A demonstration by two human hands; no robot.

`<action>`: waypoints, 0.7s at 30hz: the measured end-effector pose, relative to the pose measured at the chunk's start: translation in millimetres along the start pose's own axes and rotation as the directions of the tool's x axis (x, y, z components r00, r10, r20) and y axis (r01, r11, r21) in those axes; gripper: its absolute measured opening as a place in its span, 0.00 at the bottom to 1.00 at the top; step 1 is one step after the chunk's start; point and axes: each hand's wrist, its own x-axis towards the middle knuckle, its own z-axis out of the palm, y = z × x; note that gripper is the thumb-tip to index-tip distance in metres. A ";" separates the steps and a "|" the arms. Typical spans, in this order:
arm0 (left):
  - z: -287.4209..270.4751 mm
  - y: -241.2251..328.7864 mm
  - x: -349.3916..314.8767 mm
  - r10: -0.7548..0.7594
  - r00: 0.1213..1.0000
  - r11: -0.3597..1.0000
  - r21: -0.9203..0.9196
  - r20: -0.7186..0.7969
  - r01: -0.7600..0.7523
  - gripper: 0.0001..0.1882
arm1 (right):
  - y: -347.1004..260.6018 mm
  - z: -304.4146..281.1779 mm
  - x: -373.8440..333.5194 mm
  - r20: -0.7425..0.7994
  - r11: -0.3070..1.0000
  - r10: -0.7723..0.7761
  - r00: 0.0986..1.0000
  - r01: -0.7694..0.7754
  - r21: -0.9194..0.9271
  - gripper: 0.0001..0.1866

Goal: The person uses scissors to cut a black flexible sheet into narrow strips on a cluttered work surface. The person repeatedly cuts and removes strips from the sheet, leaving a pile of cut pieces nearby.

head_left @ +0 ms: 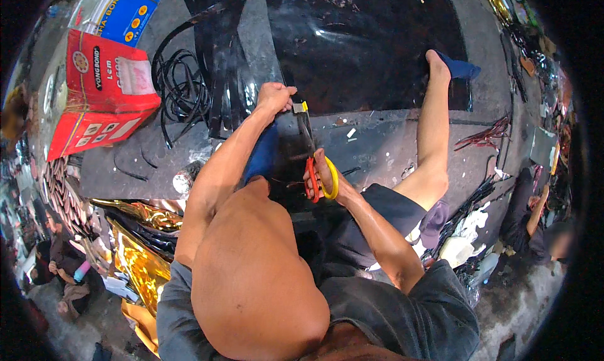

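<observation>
My right hand (pixel 323 173) is closed round the handles of a pair of scissors (pixel 335 183), one handle loop red and the other yellow. The scissors' blades point up and away, toward a small pale piece with a yellow edge (pixel 301 107). Just left of that piece, my left hand (pixel 275 98) has its fingers pinched together near the edge of the dark material. What they grip, if anything, is too small to make out. Beyond both hands lies a large black sheet (pixel 371 53). Narrower black strips (pixel 223 59) lie to its left.
A red cardboard box (pixel 94 103) and a blue-and-white box (pixel 129 15) stand at the left, beside a coil of black strips (pixel 184 94). Gold foil (pixel 139 263) lies lower left. My bent leg (pixel 434 128) reaches onto the sheet. Other people sit at both edges.
</observation>
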 end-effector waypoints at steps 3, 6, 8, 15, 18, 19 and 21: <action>1.0 -2.2 1.9 -0.002 1.000 1.000 0.006 0.008 0.002 0.12 | 1.8 -5.0 11.2 0.051 0.997 -0.050 0.997 0.047 0.063 0.49; -0.8 -4.8 5.2 0.000 1.000 0.999 0.048 0.021 -0.001 0.13 | 0.0 -6.2 20.5 -0.037 0.999 -0.044 0.998 0.045 0.003 0.48; -1.9 -9.3 7.9 0.026 0.999 0.997 0.078 0.033 -0.029 0.14 | -2.9 -5.5 23.0 -0.055 0.997 -0.076 0.996 0.074 -0.029 0.47; 15.1 -36.4 -17.1 -0.059 0.984 0.998 0.002 0.168 0.060 0.17 | -7.1 -8.8 25.3 -0.087 0.998 -0.058 0.995 0.056 -0.031 0.45; 19.3 -49.0 -24.8 0.066 0.971 0.990 -0.136 0.230 -0.035 0.13 | -3.0 -9.1 28.3 -0.111 0.997 -0.055 0.992 0.048 -0.068 0.46; 18.6 -50.2 -24.7 0.095 0.968 0.988 -0.143 0.232 -0.063 0.10 | -2.3 -8.5 28.1 -0.131 0.994 -0.063 0.989 0.050 -0.096 0.47; 13.3 -58.4 -20.7 0.104 0.965 0.993 -0.088 0.239 -0.085 0.10 | -3.3 -5.8 26.6 -0.169 0.986 -0.080 0.982 0.053 -0.155 0.48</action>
